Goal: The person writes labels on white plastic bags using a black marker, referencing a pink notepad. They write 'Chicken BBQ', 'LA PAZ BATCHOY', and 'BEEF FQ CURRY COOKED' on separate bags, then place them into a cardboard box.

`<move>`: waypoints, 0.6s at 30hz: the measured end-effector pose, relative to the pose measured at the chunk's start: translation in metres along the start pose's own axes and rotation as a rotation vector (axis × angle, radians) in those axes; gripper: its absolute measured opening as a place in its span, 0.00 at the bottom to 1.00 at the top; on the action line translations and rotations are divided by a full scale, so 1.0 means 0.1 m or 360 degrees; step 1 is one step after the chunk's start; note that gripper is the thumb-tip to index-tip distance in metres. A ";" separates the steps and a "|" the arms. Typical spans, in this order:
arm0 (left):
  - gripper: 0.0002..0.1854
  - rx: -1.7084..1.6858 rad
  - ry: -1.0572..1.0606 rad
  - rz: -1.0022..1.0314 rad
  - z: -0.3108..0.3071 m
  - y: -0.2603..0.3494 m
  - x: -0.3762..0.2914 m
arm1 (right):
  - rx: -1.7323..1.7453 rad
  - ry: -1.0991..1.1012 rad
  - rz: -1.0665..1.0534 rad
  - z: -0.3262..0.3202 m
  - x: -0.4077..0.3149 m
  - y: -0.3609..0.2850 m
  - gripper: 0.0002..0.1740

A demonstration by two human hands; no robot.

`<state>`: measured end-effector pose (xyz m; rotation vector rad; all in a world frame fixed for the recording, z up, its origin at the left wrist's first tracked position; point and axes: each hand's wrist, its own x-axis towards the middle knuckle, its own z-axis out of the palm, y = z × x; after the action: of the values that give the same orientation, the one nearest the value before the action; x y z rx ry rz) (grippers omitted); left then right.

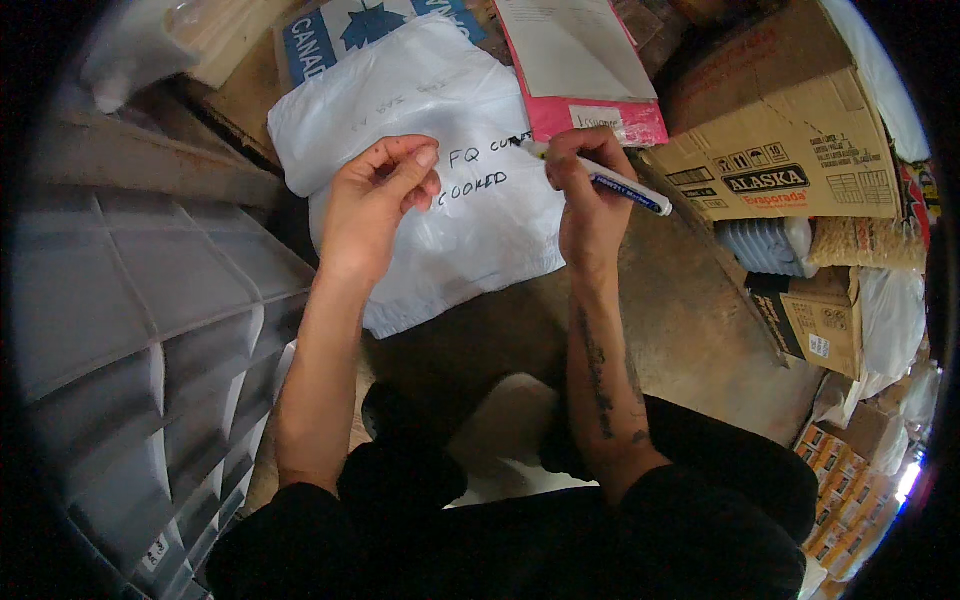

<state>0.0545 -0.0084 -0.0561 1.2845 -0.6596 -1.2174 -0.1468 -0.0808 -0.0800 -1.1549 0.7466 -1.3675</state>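
My right hand (589, 187) grips a white-and-blue marker pen (630, 191). The marker's uncapped dark tip is at the end of the upper line of black handwriting on a white plastic sack (465, 240). Two lines of black lettering stand on the sack, and fainter marks show on its folded upper part. Over the left side of this lettering is my left hand (382, 191), its fingers curled and the thumb pressed to them. Nothing can be seen between those fingertips.
Beyond the sack lie a pink folder (645, 124) with a paper sheet (577, 45) and a blue-and-white printed carton (330, 37). Grey plastic crates (82, 277) rise at left. An Alaska Evaporada carton (780, 157), a smaller carton (817, 322) and clear-wrapped goods (892, 315) line the right.
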 end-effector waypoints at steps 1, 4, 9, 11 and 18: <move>0.10 0.0024 -0.0024 0.0005 0.00 -0.01 0.00 | -0.0003 -0.0070 0.0031 0.03 -0.02 -0.05 0.03; 0.09 -0.0004 -0.0142 0.0016 -0.02 -0.02 0.00 | 0.0033 -0.0170 0.0079 0.10 -0.04 -0.16 0.04; 0.09 -0.0201 0.0080 0.0091 -0.14 0.01 0.09 | 0.0111 -0.0174 -0.0033 0.10 0.01 -0.23 0.03; 0.08 -0.0290 0.0237 0.0194 -0.20 0.05 0.15 | 0.0128 -0.0093 -0.0076 0.04 0.05 -0.26 0.03; 0.07 -0.0497 0.0288 0.0361 -0.22 0.22 0.15 | 0.0294 0.0212 -0.0079 -0.13 0.18 -0.38 0.03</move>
<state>0.0852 -0.0183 -0.0445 1.0143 -0.4492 -0.9617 -0.1695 -0.0950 -0.0449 -0.9498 0.6734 -1.5328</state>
